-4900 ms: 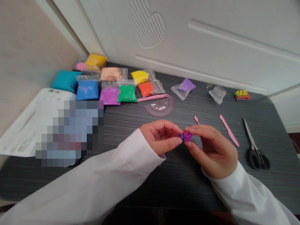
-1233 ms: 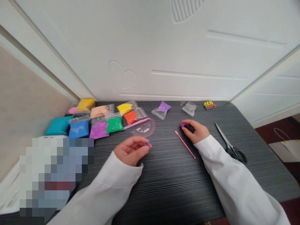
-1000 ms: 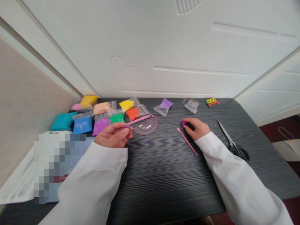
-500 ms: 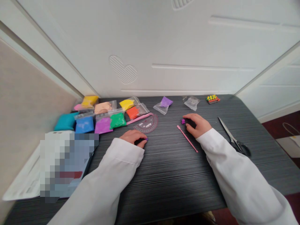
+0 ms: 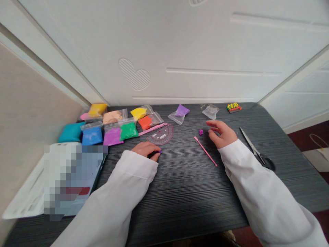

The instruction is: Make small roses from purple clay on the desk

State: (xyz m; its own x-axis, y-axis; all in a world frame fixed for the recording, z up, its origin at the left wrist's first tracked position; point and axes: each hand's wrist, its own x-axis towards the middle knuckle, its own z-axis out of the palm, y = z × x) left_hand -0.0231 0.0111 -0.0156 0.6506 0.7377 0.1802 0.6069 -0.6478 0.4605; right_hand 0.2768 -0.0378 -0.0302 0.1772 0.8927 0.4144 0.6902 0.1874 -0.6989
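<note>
Purple clay scrap (image 5: 159, 151) just showing at the fingertips of the left hand (image 5: 145, 150), fingers curled down close to the tabletop, thumb hidden, so pinch or mere press impossible to tell. Right hand (image 5: 223, 133) now lifted and spread, fingers (image 5: 212, 122) open and pointing left, no longer cupped over the small purple clay rosette (image 5: 200, 132). Rosette tightly curled, sitting loose on the dark ribbed table (image 5: 185, 206), just beside those fingertips but not touching them. Directly below it, a slim pink modelling tool (image 5: 205, 151) lying aslant. Off to the right, black-handled scissors (image 5: 267, 164). Up between the hands, a pink protractor (image 5: 160, 135), then a cluster of zip bags of coloured clay (image 5: 113, 135) at upper left. Along the far edge, a clear bag of purple clay (image 5: 180, 111), a crumpled clear bag (image 5: 210, 111) and a tiny yellow-and-red clay piece (image 5: 233, 107).
</note>
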